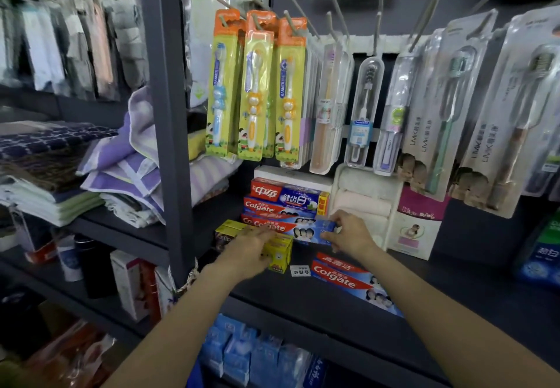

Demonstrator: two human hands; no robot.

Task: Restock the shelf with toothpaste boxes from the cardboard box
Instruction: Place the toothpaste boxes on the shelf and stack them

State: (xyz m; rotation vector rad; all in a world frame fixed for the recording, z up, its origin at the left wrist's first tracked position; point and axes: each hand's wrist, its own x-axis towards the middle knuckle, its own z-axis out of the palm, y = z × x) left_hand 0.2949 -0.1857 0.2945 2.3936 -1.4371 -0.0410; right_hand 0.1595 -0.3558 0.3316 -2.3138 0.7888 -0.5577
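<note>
Both my hands hold one red and blue Colgate toothpaste box level at the front of a stack on the dark shelf. My left hand covers its left end and my right hand pinches its right end. Behind it lie another Colgate box and a red and blue box with Chinese print. Two more Colgate boxes lie flat on the shelf near my right forearm. The cardboard box is out of view.
Small yellow boxes stand under my left hand. Toothbrush packs hang on hooks above. A white pack of rolled towels stands right of the stack. Folded towels fill the left shelves. Blue boxes sit on the shelf below.
</note>
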